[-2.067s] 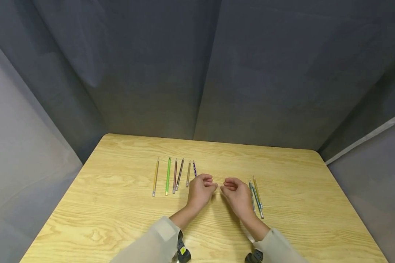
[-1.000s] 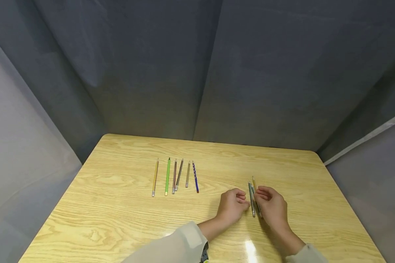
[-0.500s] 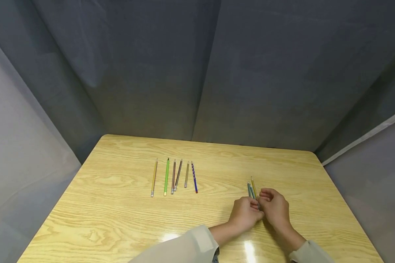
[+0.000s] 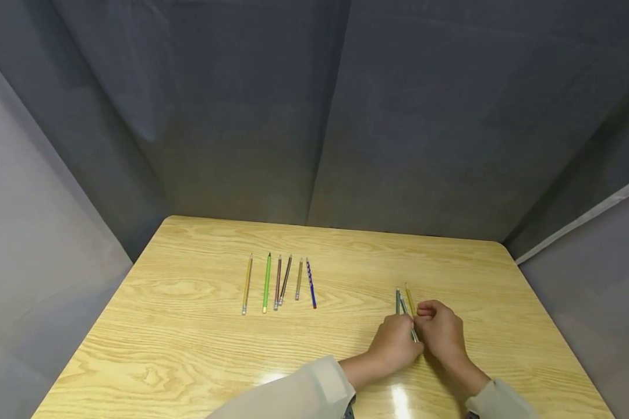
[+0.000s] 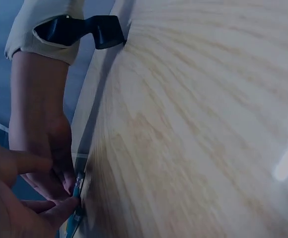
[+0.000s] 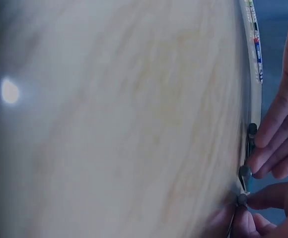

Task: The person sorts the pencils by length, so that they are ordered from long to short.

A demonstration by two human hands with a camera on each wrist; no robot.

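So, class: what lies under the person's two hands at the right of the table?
A small bunch of pencils lies on the wooden table, their far ends poking out beyond the left hand and right hand. Their near ends are covered by the fingers.

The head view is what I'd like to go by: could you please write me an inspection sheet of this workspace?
Surface: light wooden table, glossy, with glare spots near the front edge.
Job's things: a small bunch of pencils at right, blue and yellow among them, lying close together under both hands.
Clutter: a row of six pencils at left centre, side by side, untouched.
Hands: left hand and right hand meet at the bunch; fingers of the left pinch a blue pencil's end, and the right's touch pencil ends in the right wrist view.
Cables: nothing seen.
Surroundings: grey fabric backdrop behind and at both sides.
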